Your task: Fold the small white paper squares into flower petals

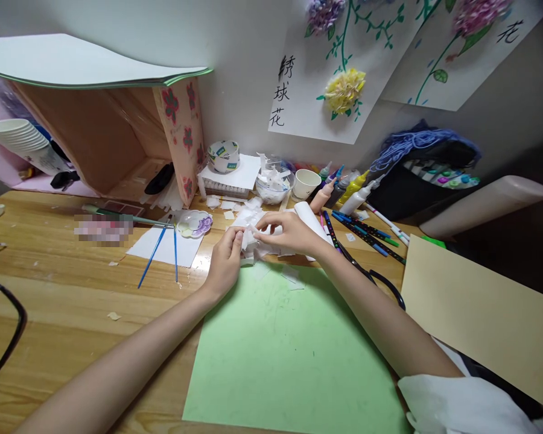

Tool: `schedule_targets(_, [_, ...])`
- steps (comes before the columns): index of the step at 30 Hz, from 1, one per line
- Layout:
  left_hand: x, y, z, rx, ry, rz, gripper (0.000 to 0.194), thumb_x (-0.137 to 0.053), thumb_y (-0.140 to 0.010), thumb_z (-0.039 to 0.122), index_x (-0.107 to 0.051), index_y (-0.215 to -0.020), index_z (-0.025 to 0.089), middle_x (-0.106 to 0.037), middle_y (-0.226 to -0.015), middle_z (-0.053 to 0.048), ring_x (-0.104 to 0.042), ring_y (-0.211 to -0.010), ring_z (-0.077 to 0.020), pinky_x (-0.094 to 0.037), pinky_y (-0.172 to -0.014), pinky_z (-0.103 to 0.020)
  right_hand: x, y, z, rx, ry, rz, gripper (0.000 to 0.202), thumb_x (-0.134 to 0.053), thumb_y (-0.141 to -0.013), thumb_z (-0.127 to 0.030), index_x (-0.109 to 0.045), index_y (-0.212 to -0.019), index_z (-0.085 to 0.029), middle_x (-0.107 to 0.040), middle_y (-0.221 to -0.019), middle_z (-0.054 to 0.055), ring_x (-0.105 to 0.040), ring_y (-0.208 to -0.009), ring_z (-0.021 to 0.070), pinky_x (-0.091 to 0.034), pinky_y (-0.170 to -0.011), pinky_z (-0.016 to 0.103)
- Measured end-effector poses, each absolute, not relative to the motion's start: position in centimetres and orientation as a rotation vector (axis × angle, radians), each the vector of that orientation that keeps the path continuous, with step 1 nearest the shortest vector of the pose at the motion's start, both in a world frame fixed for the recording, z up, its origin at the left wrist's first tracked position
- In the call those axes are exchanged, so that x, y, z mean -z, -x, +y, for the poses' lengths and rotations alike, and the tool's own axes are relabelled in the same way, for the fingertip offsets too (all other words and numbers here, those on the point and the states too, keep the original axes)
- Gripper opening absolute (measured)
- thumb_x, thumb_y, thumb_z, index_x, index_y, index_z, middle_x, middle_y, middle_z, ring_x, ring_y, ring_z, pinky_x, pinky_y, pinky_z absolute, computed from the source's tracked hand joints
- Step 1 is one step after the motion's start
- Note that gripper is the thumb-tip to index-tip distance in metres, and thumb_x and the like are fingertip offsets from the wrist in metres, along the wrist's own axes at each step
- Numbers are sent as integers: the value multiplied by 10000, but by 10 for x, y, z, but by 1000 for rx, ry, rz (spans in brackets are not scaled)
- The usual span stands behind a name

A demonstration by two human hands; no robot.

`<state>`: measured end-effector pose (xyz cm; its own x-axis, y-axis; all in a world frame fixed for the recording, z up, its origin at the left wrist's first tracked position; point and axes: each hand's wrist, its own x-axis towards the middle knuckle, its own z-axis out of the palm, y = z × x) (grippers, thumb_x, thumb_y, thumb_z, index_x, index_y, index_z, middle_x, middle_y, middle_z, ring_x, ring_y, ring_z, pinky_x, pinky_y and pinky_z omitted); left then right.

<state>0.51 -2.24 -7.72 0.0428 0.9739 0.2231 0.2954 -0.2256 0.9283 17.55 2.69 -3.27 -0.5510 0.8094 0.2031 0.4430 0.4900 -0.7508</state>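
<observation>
Just beyond the far edge of a green sheet (294, 355), both hands meet over a heap of torn white paper scraps (252, 212). My left hand (225, 256) is closed, thumb up, and pinches a small piece of white paper (248, 236). From the other side my right hand (289, 232) has its thumb and fingertips closed on the same piece. The fingers partly hide its shape. A few scraps (292, 276) lie on the green sheet's far edge. Behind the heap stands a clear bowl (274, 194) with more white scraps in it.
Right of the hands lie markers (366, 235), black-handled scissors (387, 286) and glue bottles (359, 194). A paper cup (306, 184) stands behind. On the left are paintbrushes (156, 256), a paint palette (194, 224) and an open box (178, 132). A beige board (484, 313) lies right.
</observation>
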Motion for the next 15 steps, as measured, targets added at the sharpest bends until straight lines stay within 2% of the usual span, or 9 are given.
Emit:
schedule_targets(5, [76, -5, -23, -1207, -1639, 1309, 285, -346, -940, 351, -577, -1001, 196, -595, -822, -11, -508, -674, -126, -395, -611, -228, 30, -173, 26, -1084, 1032, -2091, 241, -581, -787, -363, -720, -812, -168, -717, -847, 48, -625, -780, 167, -472, -672, 272])
schedule_targets(9, [75, -5, -24, -1209, -1666, 1327, 279, -346, -941, 343, -578, -998, 200, -585, -785, -3, -516, -675, -126, -400, -617, -235, 29, -173, 27, -1134, 1143, -1932, 206, -616, -751, -326, -717, -762, -146, -704, -742, 43, -608, -668, 148, -454, -574, 251])
schedule_targets(15, [79, -5, -21, -1272, -1623, 1357, 194, -397, -922, 309, -537, -998, 197, -601, -940, -29, -559, -843, -145, -435, -734, -262, 37, -188, 21, -1245, 1239, -1571, 224, -727, -646, -342, -703, -750, -146, -671, -679, 25, -586, -604, 125, -456, -538, 240])
